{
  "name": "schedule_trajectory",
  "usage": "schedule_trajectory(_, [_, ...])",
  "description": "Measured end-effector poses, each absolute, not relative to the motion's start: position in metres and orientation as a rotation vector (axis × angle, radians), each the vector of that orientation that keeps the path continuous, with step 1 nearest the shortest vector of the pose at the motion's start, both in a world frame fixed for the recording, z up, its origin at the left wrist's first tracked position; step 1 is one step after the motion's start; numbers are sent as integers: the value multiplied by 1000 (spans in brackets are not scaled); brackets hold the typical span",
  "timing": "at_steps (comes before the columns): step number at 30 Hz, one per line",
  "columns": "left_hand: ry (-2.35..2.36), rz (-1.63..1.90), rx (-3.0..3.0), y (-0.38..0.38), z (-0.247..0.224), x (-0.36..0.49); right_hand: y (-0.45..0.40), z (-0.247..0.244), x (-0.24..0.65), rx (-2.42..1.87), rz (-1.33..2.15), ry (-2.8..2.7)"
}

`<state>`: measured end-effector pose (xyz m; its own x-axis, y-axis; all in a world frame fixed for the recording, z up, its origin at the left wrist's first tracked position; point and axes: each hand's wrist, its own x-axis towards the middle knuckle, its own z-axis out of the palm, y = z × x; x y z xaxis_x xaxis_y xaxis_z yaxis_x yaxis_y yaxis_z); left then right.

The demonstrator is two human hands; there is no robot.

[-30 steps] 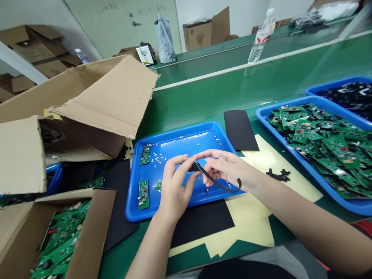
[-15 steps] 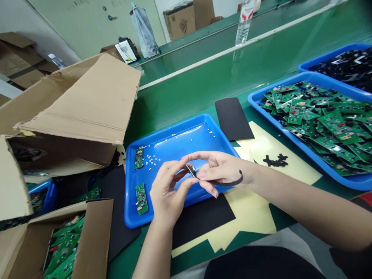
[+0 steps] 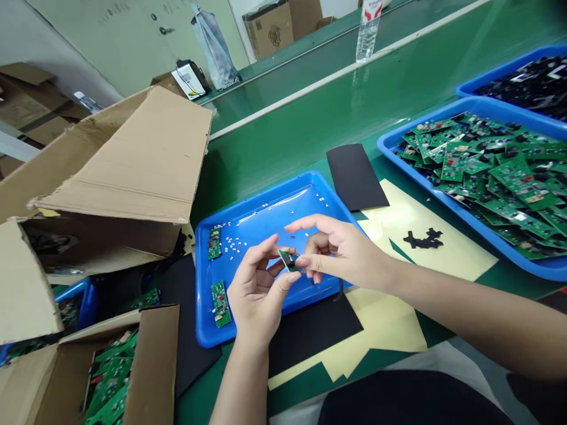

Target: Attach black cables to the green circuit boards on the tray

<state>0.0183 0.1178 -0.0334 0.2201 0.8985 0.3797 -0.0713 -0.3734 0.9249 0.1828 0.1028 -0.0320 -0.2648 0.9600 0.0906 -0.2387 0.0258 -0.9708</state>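
Green bench (image 3: 296, 392), circuit board (image 3: 284, 257) held mid-air

Above the blue tray (image 3: 204, 333), the step looks like fine handwork on the board; the next move seems to call for a steady left pinch. The left hand (image 3: 257, 290) has the board tilted between thumb and fingers. The right hand (image 3: 343, 254), index finger raised, brings its nearly closed thumb to the board's side; its hold I cannot tell.

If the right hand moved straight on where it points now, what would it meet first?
Probably the small green board in the left hand; the right hand looks very close, but depth is unclear.
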Motion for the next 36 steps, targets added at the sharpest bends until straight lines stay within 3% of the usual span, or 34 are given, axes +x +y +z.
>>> schedule_trajectory(9, [754, 1296, 1341, 121, -33, 11, 105, -28, 184, -933, 1219, -1345])
schedule_trajectory(19, [702, 1183, 1544, 120, -33, 10, 106, -27, 185, -982, 1023, -1352])
schedule_trajectory(28, [680, 1046, 1561, 122, -32, 13, 106, -33, 186, -922, 289, -1598])
schedule_trajectory(36, [639, 796, 1368, 122, -32, 8, 109, -35, 188, -819, -1, -1733])
